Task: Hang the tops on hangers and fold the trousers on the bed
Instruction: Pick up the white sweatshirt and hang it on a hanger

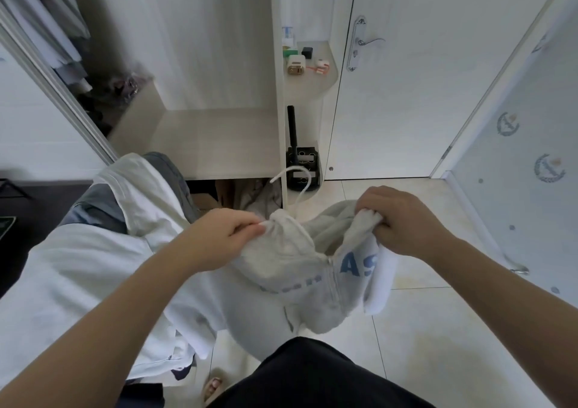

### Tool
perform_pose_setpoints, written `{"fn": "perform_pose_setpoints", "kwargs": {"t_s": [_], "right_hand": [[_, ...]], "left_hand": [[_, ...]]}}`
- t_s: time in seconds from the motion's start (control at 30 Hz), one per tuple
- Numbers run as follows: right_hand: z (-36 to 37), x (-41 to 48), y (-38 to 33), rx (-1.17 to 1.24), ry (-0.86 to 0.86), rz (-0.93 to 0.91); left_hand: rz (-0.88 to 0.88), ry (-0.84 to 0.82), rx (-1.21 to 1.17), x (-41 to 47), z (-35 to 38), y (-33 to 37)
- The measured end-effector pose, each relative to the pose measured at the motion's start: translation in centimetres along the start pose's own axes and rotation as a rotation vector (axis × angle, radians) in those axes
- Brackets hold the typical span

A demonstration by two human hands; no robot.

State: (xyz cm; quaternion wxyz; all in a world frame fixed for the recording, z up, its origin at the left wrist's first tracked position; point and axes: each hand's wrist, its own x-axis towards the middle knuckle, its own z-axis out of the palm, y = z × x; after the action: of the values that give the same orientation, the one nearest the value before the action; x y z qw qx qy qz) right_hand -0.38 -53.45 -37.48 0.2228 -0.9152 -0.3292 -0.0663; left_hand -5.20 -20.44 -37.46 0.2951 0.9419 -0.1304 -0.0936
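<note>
Left hand [231,232] and right hand [397,217], both clamped on one grey hoodie [281,260].

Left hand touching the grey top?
Touching. Head view shows the left hand pinching a gathered edge of the grey top between thumb and fingers.

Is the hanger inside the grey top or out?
Inside: the hanger shows only its hook, above the grey top, which left hand and right hand grip.
</note>
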Motion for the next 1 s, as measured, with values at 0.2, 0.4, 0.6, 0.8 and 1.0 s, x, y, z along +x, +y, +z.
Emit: {"fn": "perform_pose_setpoints", "kwargs": {"t_s": [0.2, 0.4, 0.6, 0.8, 1.0], "right_hand": [[-0.4, 2.7, -4.0, 0.109, -0.159, -0.123], [-3.1, 3.3, -2.7, 0.211, -0.433, 0.068], [-6.1, 3.4, 1.0, 0.022, -0.573, 0.28], [-5.7, 4.5, 0.8, 0.048, -0.549, 0.243], [-3.8, 5.1, -2.1, 0.199, -0.385, 0.095]], "left_hand": [[0.117, 0.185, 0.015, 1.8, 1.3, 3.6], [0.101, 0.308, 0.079, 2.0, -0.3, 2.4], [0.039, 0.517, 0.031, 1.2, -2.8, -0.5], [0.09, 0.491, 0.134, 1.8, -2.4, 0.0], [0.181, 0.419, 0.114, 1.5, -0.9, 1.8]]}}
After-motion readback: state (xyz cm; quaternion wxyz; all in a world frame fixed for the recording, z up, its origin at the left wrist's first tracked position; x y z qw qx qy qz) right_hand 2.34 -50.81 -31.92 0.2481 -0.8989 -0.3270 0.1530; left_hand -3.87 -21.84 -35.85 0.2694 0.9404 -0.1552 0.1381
